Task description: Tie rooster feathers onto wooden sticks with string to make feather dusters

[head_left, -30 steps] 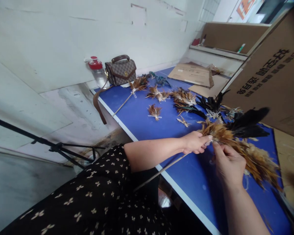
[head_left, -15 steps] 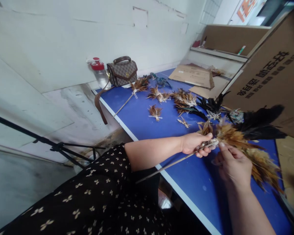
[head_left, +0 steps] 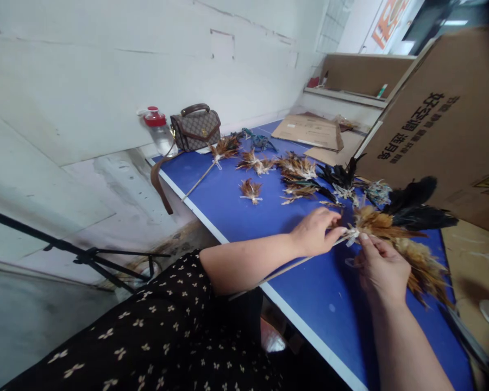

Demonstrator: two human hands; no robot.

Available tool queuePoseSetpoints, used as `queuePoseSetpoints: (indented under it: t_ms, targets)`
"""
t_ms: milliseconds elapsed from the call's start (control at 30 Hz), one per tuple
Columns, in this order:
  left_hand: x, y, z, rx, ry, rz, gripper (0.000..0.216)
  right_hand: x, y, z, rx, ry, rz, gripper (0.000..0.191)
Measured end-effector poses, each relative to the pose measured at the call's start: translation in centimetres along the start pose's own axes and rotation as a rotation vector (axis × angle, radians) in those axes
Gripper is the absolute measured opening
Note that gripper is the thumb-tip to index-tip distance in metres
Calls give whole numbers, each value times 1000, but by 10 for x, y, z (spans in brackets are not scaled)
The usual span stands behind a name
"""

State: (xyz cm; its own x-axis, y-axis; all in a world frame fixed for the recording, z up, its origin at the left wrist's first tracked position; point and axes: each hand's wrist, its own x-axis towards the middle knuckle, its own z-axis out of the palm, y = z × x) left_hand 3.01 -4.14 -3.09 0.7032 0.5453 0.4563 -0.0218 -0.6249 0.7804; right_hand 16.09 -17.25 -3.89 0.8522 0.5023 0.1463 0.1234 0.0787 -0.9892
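Note:
A thin stick (head_left: 287, 267) slants over the blue table's front edge, with brown feathers (head_left: 372, 221) gathered at its upper end and pale ties around their base. My right hand (head_left: 385, 266) pinches this feathered stick just below the feathers, thumb uppermost. Clear tie ends hang beside its fingers. My left hand (head_left: 315, 231) is over the stick, thumb and fingers apart; its thumb tip is close to the tied base. Whether the left thumb touches the stick is hard to see. Black feathers (head_left: 415, 209) and a tan feather bundle (head_left: 421, 263) lie beyond my right hand.
Several tied feather bundles (head_left: 250, 190) lie across the blue table (head_left: 224, 198). Another feathered stick (head_left: 198, 181) lies near a handbag (head_left: 196, 127) and a red-lidded bottle (head_left: 158, 130). A cardboard box (head_left: 444, 141) stands at right; a tripod (head_left: 93, 252) is at left.
My left hand has loosened from around the stick's tied part, and its fingers have spread upward. My right hand keeps its pinch. The view has shifted slightly to the right.

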Motion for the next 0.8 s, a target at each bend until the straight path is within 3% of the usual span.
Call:
queuePoseSetpoints:
  t_ms: [133,200,300,500,667,800]
  targets:
    - [1,-4,24,-497,-230,-373,39,-4,-2,6,-32,65,28,60]
    - [4,-6,27,-665,-299,-465,28,-6,-1,8,-51,51,24,60]
    - [7,-4,22,-756,-339,-540,31,-8,0,11,-92,42,9,58]
    - [5,-4,19,-587,-323,-587,26,-13,-2,15,-208,65,-8,60]
    - [3,0,11,-177,-243,-415,21,-12,6,13,-339,28,-32,55]
    - [1,1,10,-167,-264,-333,27,-12,5,11,-337,11,-49,56]
